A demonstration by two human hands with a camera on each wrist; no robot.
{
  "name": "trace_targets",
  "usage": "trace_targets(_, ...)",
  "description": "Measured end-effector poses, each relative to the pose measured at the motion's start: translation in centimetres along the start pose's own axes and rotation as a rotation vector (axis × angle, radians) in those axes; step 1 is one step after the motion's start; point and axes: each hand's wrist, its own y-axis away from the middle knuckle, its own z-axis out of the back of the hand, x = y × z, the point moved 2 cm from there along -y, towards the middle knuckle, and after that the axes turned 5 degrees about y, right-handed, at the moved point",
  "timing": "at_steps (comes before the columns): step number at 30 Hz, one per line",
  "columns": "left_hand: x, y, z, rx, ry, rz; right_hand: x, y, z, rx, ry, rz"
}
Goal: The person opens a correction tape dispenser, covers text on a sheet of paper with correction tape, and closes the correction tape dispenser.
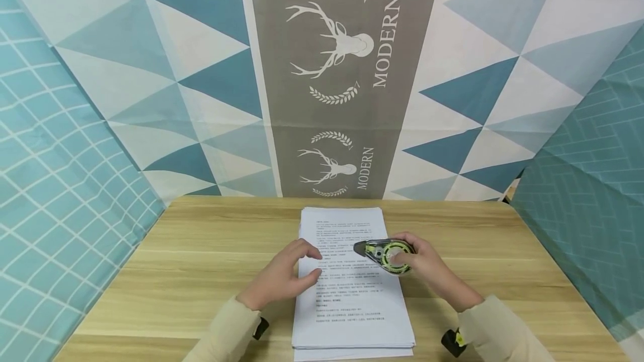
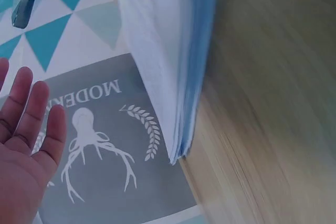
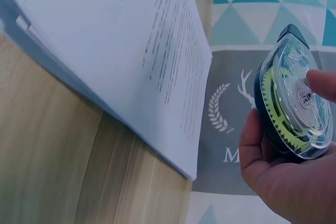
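Note:
My right hand [image 1: 424,261] grips a correction tape dispenser [image 1: 386,255] with a clear case, green gear wheels and a dark capped tip, its thumb on the flat side. The dispenser's tip points left over a stack of printed paper [image 1: 347,306]. In the right wrist view the dispenser [image 3: 294,98] stands between thumb and fingers. My left hand [image 1: 287,275] is over the left edge of the stack, fingers bent loosely with a gap to the thumb and nothing between them. Its fingers [image 2: 52,135] appear spread in the left wrist view.
The stack lies on a wood-grain table [image 1: 216,250], reaching from near its back edge toward me. Behind the table hangs a patterned cloth [image 1: 332,116] with deer heads and triangles. Blue tiled sheets [image 1: 60,144] close off the sides. Each sleeve has a dark wrist strap [image 1: 261,328].

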Motion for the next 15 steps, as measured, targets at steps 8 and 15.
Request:
trace_targets(8,-0.3,-0.6,-0.6,-0.07,0.112,0.038,0.6,0.1,-0.7,0.062,-0.01,0.055)
trace_targets(15,-0.9,-0.9,-1.2,-0.091,0.206,0.113,1.1,0.1,-1.4,0.129,-0.011,0.102)
